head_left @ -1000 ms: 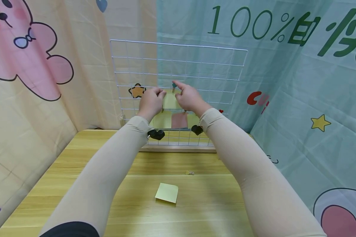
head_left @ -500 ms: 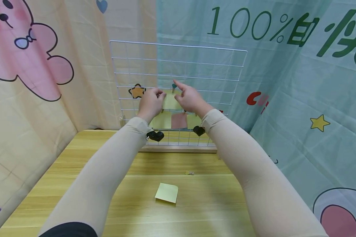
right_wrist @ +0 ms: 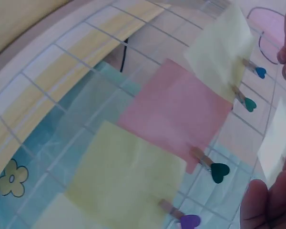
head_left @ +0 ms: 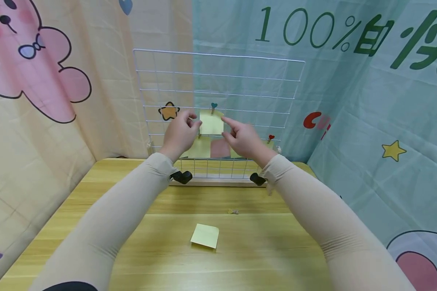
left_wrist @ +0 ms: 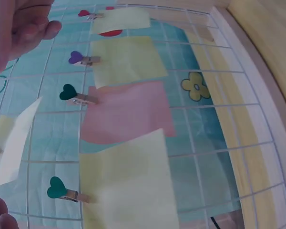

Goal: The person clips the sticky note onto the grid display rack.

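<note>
A pale yellow sticky note (head_left: 211, 122) hangs on the white wire grid (head_left: 218, 74), held at its top by a clothespin with a teal heart (head_left: 214, 106). My left hand (head_left: 179, 133) is just left of this note, fingers loosely bent with nothing in them. On the note's other side is my right hand (head_left: 245, 139), its index finger extended towards the note's right edge. Below runs a row of clipped notes: a pink note (left_wrist: 128, 112) has yellow notes (right_wrist: 126, 174) on both sides. Heart clothespins in purple (left_wrist: 76, 58), dark green (right_wrist: 220, 172) and other colours hold them.
A light yellow sticky note pad (head_left: 205, 236) lies on the wooden table (head_left: 160, 246), nearer to me than the grid. Behind it lies a small clothespin (head_left: 233, 211). The grid stands in a wooden base (head_left: 218, 183) before printed curtains (head_left: 349, 101).
Both hands have drawn apart and slightly down from the upper note, which stays hanging under its teal-heart clothespin. The right index finger has come away from that clothespin.
</note>
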`<state>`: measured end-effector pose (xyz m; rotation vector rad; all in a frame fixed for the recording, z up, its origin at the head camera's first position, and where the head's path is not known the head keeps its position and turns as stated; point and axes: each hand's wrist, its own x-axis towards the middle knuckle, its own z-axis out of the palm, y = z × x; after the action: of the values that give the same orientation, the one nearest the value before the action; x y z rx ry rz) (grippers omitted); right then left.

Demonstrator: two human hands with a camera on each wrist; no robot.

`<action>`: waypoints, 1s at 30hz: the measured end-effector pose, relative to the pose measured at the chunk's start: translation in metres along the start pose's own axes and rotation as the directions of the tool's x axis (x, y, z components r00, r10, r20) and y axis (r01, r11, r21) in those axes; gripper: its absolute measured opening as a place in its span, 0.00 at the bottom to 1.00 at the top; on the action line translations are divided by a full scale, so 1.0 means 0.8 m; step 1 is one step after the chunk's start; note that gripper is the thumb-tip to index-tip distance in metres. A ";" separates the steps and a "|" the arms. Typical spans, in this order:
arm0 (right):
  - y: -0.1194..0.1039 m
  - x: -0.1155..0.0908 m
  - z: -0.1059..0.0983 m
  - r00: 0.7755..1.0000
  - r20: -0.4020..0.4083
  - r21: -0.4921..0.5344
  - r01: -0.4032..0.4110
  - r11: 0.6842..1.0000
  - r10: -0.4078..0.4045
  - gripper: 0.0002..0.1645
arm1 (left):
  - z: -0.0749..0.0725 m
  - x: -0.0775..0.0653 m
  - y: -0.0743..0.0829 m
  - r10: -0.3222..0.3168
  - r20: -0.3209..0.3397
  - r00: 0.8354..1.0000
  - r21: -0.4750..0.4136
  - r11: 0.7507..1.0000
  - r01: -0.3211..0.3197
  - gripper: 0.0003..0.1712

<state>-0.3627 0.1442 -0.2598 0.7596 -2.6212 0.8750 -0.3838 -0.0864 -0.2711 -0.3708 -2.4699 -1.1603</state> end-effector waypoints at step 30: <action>0.082 -0.141 0.069 0.945 0.321 -0.120 -0.021 0.993 0.058 0.33 | -0.005 -0.159 -0.071 0.083 0.438 0.895 0.279 0.934 -0.223 0.48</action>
<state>-0.3116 0.1991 -0.3799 0.8884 -2.9525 0.6473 -0.2919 -0.1340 -0.3640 -0.7749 -2.8704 -0.6377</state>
